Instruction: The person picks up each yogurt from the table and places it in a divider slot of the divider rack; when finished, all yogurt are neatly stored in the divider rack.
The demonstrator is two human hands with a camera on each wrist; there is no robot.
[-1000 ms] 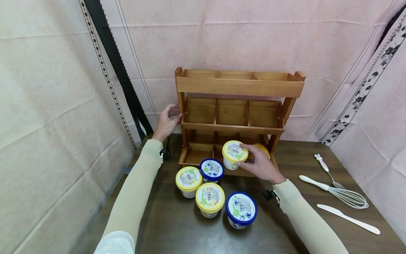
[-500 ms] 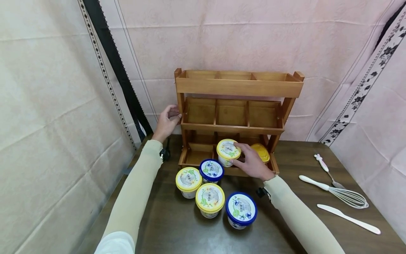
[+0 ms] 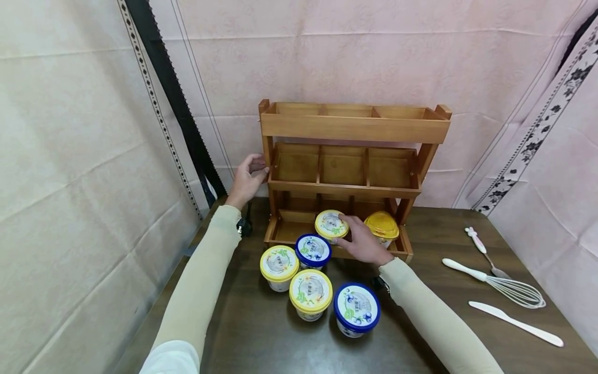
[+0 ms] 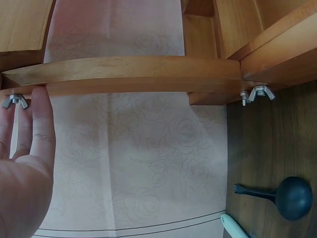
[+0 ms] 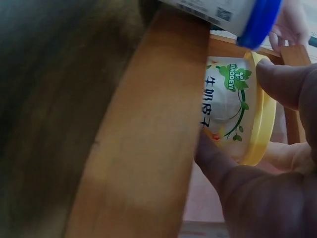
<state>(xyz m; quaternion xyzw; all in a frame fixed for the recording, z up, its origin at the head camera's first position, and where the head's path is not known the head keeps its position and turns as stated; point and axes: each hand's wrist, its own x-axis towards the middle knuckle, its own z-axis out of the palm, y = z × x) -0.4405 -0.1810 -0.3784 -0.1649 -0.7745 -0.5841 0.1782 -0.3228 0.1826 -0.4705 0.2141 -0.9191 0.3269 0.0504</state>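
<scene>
My right hand (image 3: 365,243) grips a yellow-lidded paper tub (image 3: 330,223) at the middle compartment of the rack's bottom tier. In the right wrist view, thumb and fingers are spread round the tub (image 5: 233,109), whose base is hidden behind the wooden front rail (image 5: 143,129). My left hand (image 3: 246,179) is at the left side of the wooden rack (image 3: 350,127); the left wrist view has its fingers (image 4: 43,124) straight, tips against the side post (image 4: 133,74) by a wing nut. Another yellow-lidded tub (image 3: 382,224) sits in the bottom tier's right compartment.
In front of the rack stand two yellow-lidded tubs (image 3: 279,263) and two blue-lidded tubs (image 3: 357,307). A whisk (image 3: 511,291), a white spreading knife (image 3: 516,323) and a small white-handled utensil (image 3: 483,249) lie at right. A dark ladle (image 4: 292,198) lies beyond the rack's left side.
My right hand has carried the yellow-lidded tub left, then lowered it into the bottom tier's middle, uncovering the tub at right. The left hand stays at the rack's side.
</scene>
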